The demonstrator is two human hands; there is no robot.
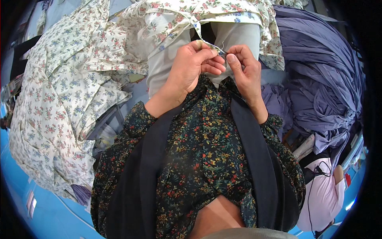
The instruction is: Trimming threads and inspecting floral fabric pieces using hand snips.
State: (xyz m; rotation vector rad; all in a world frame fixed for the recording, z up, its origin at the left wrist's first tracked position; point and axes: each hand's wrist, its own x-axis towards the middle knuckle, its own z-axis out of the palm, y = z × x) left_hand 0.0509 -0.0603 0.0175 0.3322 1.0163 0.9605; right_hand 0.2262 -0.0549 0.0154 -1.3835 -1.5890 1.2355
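Apparently manipulating, by fingertip, the end of a narrow light strip (204, 41), trailing from the floral fabric (238, 11) draped over the knees. Located just short of the fabric's near edge, between the thighs of the pale trousers (175, 44). Pinching the strip with the left hand (191, 62), thumb against forefinger. Poised just beside it with the right hand (245, 65), thumb and forefinger nearly meeting; cannot tell whether gripping anything, perhaps fine thread. Judging next: hold the left pinch steady, draw or pass gently on the right, and avoid twisting the strip.
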